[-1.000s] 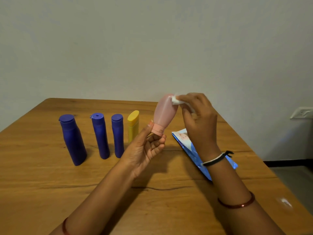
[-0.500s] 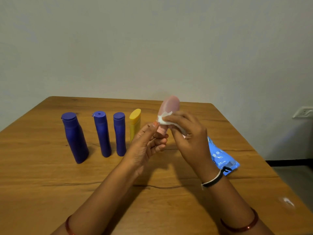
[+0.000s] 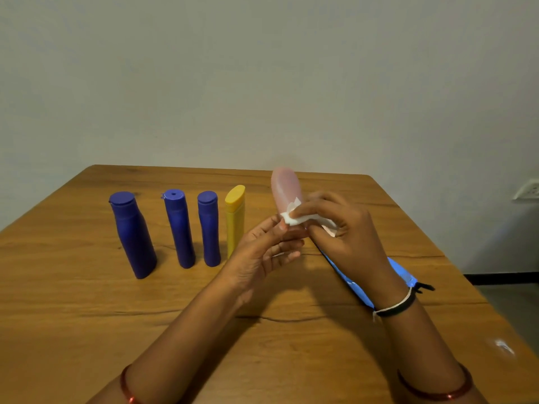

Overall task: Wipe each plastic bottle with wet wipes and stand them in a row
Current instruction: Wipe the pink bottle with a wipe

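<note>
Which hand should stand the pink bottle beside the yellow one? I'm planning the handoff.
Left, probably. The left hand already grips the pink bottle at its lower end and is next to the yellow bottle. The right hand holds the wipe.

Obstacles, left half of wooden table (image 3: 73, 301): four upright bottles in a row, namely wide blue bottle (image 3: 132, 236), second blue bottle (image 3: 178, 228), third blue bottle (image 3: 208, 228) and yellow bottle (image 3: 234, 218); narrow gaps between them.

Obstacles, centre: left hand (image 3: 262, 252) and right hand (image 3: 341, 231), raised together around pink bottle (image 3: 285, 189).

Obstacle, right: blue wipes packet (image 3: 404, 272) lying flat, partly under the right wrist.

Free room: bare tabletop in front of the row, behind it toward the wall, and at the near right corner.
</note>
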Tool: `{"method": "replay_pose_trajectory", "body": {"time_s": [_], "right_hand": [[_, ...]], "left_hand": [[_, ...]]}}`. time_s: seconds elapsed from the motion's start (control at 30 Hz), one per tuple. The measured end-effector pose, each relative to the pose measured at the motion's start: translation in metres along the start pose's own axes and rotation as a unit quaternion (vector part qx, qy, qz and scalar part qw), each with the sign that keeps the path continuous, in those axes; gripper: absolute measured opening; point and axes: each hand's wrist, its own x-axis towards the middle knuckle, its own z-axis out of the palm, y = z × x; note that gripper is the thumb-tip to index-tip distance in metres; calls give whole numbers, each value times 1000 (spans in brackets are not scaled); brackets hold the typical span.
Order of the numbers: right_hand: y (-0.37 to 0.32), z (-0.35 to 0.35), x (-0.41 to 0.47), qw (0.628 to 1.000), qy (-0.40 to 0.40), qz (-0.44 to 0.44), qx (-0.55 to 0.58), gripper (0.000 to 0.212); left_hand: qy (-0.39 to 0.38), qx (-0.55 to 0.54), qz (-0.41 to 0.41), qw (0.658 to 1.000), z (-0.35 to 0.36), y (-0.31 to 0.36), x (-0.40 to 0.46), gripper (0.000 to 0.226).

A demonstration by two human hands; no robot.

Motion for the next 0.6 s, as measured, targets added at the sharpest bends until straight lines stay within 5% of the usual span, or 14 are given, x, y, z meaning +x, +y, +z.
{"method": "replay_pose_trajectory", "body": {"time_s": [0.27, 0.47, 0.6], "right_hand": [[14, -6, -10, 992, 41, 90, 82, 25], [52, 19, -31, 862, 168, 370, 303, 24], [67, 34, -49, 856, 131, 402, 296, 22]], "left_hand": [[21, 45, 35, 998, 0, -1, 2, 40], [91, 217, 106, 966, -2, -7, 4, 46], [121, 358, 145, 915, -4, -10, 3, 47]]}}
